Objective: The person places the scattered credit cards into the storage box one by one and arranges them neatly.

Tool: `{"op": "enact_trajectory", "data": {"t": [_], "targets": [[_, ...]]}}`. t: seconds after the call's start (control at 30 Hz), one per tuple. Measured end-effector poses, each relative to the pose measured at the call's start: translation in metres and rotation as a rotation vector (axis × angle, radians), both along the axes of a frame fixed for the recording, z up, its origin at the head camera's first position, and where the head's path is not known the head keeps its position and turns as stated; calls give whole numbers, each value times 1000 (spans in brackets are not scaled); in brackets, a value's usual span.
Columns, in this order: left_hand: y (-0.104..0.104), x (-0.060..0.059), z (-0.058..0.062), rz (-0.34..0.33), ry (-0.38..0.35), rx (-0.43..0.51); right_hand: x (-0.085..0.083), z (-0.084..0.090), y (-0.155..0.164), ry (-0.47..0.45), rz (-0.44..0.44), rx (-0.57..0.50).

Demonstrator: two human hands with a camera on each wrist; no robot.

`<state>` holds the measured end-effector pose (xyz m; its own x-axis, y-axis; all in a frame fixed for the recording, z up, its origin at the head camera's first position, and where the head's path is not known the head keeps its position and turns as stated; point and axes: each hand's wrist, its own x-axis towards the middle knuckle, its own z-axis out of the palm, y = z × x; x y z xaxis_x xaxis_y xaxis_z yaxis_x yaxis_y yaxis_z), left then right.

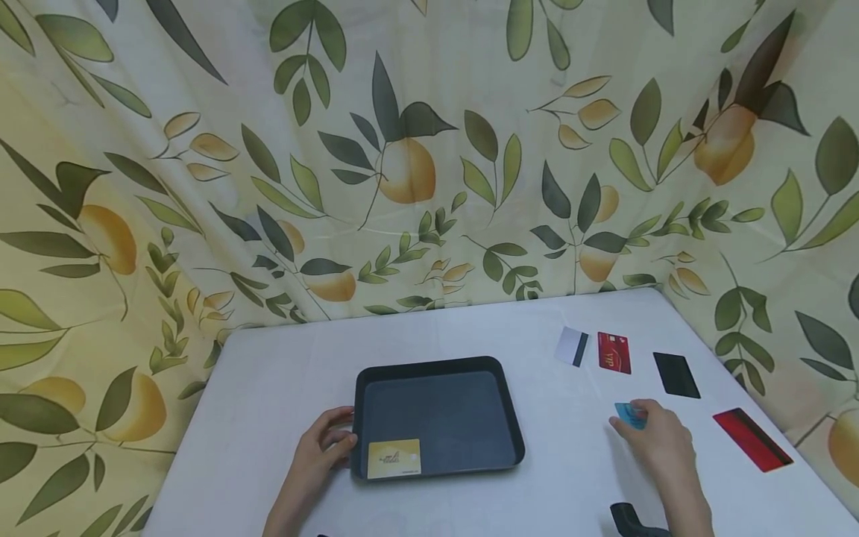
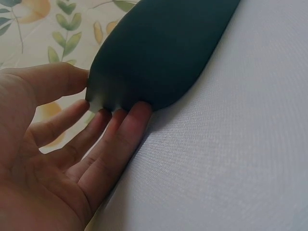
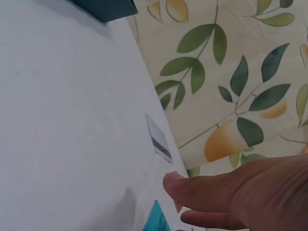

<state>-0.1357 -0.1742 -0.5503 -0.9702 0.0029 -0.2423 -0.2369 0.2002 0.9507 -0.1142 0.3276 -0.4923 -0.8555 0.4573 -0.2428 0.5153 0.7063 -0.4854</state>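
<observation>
Low right in the head view, the right hand [image 1: 661, 440] covers most of a blue card [image 1: 630, 415] on the white table [image 1: 268, 388]; whether its fingers pinch the card or only press it cannot be told. The left hand [image 1: 322, 447], fingers straight, touches the left rim of the dark tray [image 1: 439, 365], which holds a yellow card [image 1: 394, 458]. The right wrist view shows only the blue card's corner [image 3: 156, 219].

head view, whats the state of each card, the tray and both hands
tray: flat on table, holds one card
yellow card: lying in tray's near left corner
blue card: on table, right hand's fingers on it
white card: flat on table, untouched
red card: flat, beside white card
black card: flat, untouched
red striped card: flat, near table's right edge
left hand: fingers straight, touching tray's left rim
right hand: resting on blue card, grip unclear
</observation>
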Motion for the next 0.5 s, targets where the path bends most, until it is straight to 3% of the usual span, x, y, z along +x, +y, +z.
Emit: {"op": "enact_trajectory", "data": {"t": [0.23,0.5], "targets": [[1,1,2,-6,22,-5,3,-8,-3,-75,-46,37],[0,1,1,3,17,-7,3,-14,-5,-73,-35,69]]}}
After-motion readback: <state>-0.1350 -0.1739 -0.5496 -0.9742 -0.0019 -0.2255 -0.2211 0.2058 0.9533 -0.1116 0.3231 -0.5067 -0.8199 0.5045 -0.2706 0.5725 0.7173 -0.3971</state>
